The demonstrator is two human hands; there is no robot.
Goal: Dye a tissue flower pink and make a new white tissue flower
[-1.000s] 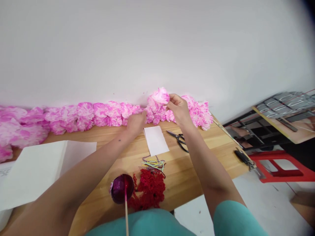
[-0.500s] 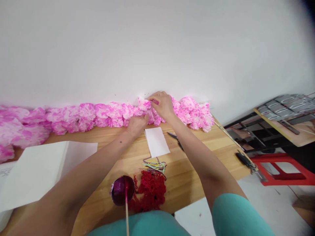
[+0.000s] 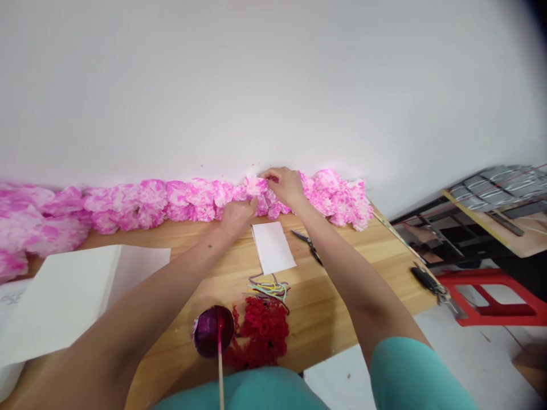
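Observation:
A long row of pink-and-white paper flowers (image 3: 171, 200) lies along the back of the wooden table (image 3: 192, 341) against the white wall. My right hand (image 3: 287, 188) presses one pink flower (image 3: 255, 187) down into the row, fingers closed around it. My left hand (image 3: 237, 217) rests just below it with fingers curled against the flowers at the row's front edge. A small white folded sheet (image 3: 273, 247) lies right in front of both hands.
Black scissors (image 3: 310, 246) lie under my right forearm. Coloured strings (image 3: 269, 286), a red fuzzy bundle (image 3: 260, 333) and a purple ball on a stick (image 3: 212, 333) sit near me. White paper (image 3: 64, 299) lies at left. A black tool (image 3: 431, 282) rests on the table's right edge beside a red stool (image 3: 496, 299).
My right hand carried the raised pink flower down and left into the row. The left hand stayed against the flowers.

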